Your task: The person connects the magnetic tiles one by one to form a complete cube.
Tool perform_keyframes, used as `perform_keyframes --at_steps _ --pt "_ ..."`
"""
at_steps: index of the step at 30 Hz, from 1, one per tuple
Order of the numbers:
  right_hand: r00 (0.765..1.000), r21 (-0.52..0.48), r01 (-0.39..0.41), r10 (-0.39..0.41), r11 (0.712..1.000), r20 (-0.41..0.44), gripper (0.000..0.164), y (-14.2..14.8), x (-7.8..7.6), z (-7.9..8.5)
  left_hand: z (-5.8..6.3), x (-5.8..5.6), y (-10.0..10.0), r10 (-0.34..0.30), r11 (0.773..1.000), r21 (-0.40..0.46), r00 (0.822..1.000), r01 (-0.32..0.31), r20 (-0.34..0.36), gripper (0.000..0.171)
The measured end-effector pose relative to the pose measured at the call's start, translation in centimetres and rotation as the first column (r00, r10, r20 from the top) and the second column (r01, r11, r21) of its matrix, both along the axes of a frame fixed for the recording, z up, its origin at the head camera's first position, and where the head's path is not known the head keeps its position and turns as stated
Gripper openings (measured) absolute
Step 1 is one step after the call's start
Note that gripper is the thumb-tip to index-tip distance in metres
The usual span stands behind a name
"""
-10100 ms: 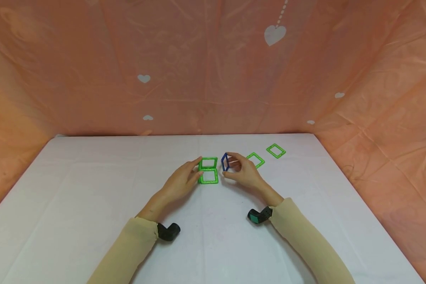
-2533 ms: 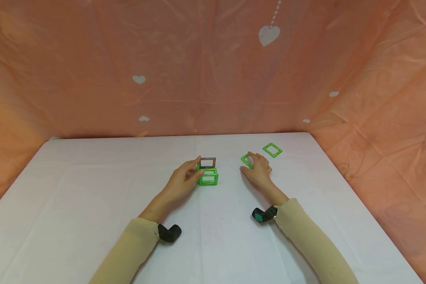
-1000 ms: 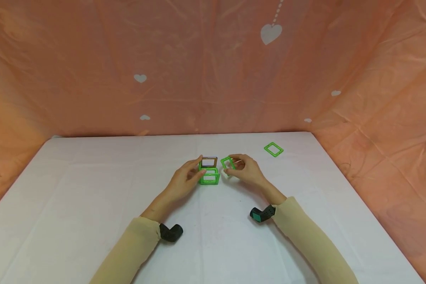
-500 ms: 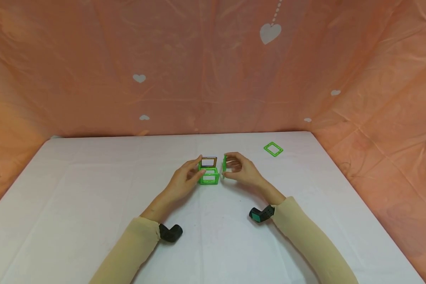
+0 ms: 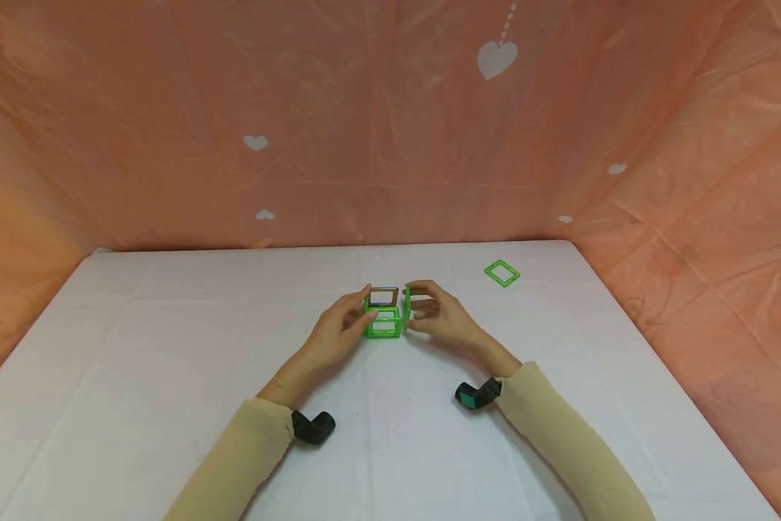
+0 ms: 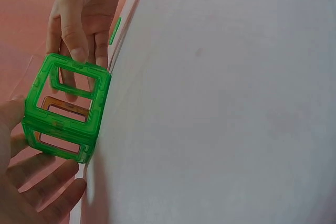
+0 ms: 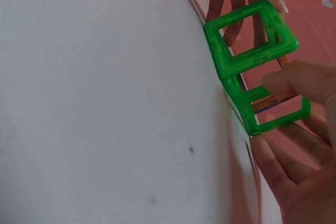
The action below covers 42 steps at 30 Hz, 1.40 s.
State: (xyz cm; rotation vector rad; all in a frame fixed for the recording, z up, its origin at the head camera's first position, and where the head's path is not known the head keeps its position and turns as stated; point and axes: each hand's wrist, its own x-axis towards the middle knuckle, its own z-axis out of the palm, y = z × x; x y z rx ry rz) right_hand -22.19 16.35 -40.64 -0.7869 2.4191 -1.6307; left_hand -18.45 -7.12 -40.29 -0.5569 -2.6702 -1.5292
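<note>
Green magnetic tiles make a small open box [image 5: 383, 336] on the white table, with a brown-orange tile [image 5: 395, 297] upright at its back. My left hand [image 5: 328, 329] holds the box's left side, thumb near the front and fingers toward the back; in the left wrist view the thumb and fingers meet the front tile [image 6: 58, 124] and its lower edge. My right hand [image 5: 449, 315] pinches a green square tile [image 5: 407, 302] upright, close against the box's right side. The right wrist view shows this tile [image 7: 281, 126] between thumb and fingers.
One loose green square tile [image 5: 495, 279] lies flat at the back right of the white-covered table [image 5: 377, 449]. An orange curtain with white hearts [image 5: 364, 145] hangs behind and at the sides. Each wrist carries a black camera [image 5: 314, 428].
My right hand has fetched a green tile from the right, turned it upright and brought it to the box. Earlier it held a blue tile; front and back tiles now stand. Left hand stays.
</note>
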Motion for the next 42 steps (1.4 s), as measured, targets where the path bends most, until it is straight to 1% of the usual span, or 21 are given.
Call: perform_keyframes --at_steps 4,7,13,18,20,23,26,31,34,39,42 --pt "0.999 0.001 -0.051 0.051 0.999 0.013 0.064 -0.1 0.1 0.2 0.0 -0.1 0.0 0.003 1.000 0.001 1.000 -0.003 0.008 0.055" --pt "0.997 0.010 -0.072 0.072 0.997 0.026 0.064 -0.1 0.2 0.3 0.0 -0.1 0.0 0.008 1.000 0.004 1.000 -0.008 0.007 0.055" --pt "0.996 0.017 -0.087 0.086 0.996 0.032 0.065 -0.2 0.2 0.5 0.0 -0.1 -0.1 0.025 1.000 0.016 1.000 -0.024 -0.007 0.054" --pt "0.994 0.021 -0.100 0.099 0.995 0.047 0.066 -0.3 0.2 0.5 0.1 0.0 -0.2 0.036 0.999 0.028 0.999 -0.036 0.018 0.054" --pt "0.993 0.024 -0.107 0.106 0.994 0.056 0.066 -0.3 0.1 0.4 0.1 0.1 -0.2 0.036 0.999 0.027 0.999 -0.036 0.029 0.055" --pt "0.992 0.031 -0.112 0.110 0.993 0.062 0.068 -0.2 0.1 0.4 0.0 0.1 -0.3 0.028 0.999 0.018 0.999 -0.029 0.019 0.055" --pt "0.993 0.043 -0.112 0.110 0.993 0.048 0.070 -0.1 0.2 0.4 -0.2 0.0 -0.3 0.018 1.000 0.010 1.000 -0.018 0.013 0.057" --pt "0.996 0.096 -0.089 0.087 0.991 0.026 0.071 0.4 0.0 0.3 -0.3 -0.2 -0.4 -0.010 1.000 -0.010 0.999 0.011 0.044 0.071" --pt "0.998 0.127 -0.064 0.060 0.990 0.035 0.071 1.0 -0.1 0.6 -0.3 -0.4 -0.5 -0.018 0.999 -0.037 0.998 0.020 0.065 0.077" --pt "1.000 0.139 0.007 -0.010 0.990 0.021 0.068 2.3 -0.5 0.8 -0.1 -0.6 -0.5 -0.039 0.995 -0.082 0.994 0.048 0.106 0.077" --pt "0.998 0.149 0.055 -0.057 0.987 0.003 0.064 2.8 -0.6 0.8 0.0 -0.6 -0.6 -0.045 0.993 -0.104 0.993 0.056 0.105 0.076"
